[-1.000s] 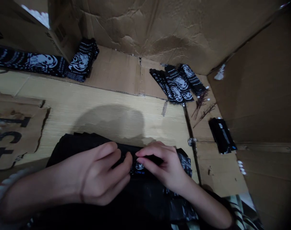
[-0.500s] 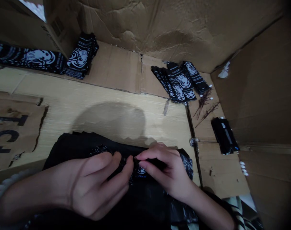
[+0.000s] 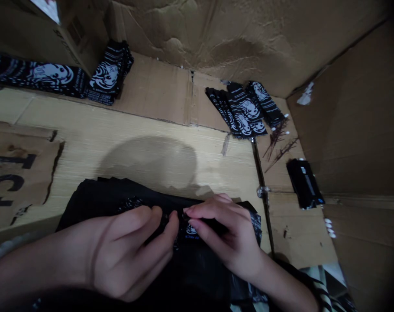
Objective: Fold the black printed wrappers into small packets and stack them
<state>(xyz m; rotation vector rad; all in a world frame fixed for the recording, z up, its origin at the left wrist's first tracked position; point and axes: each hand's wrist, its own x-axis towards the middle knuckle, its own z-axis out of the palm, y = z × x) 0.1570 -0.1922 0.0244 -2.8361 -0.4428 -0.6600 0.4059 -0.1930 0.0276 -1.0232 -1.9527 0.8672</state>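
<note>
Black bag's (image 3: 96, 201) print hidden under fingers (image 3: 203, 212)

Torn brown cardboard sheet (image 3: 21, 173): large black printed characters, turned sideways, read as "+31"; the sheet's torn edge leaves it unclear whether more characters followed.

Glossy black plastic packet (image 3: 190, 236): small blue-white print beside a little white cartoon face, perhaps ending "PACK", too blurred to be sure.

Stacked black packets on the cardboard ledge (image 3: 239, 112): each bears a white cartoon face with lines of white print, too small and angled to read.

Upright black-and-white packet stack (image 3: 108, 76): the same face and unreadable white print.

Lone black packet (image 3: 304, 184): a pale stripe, with no legible words.
</note>
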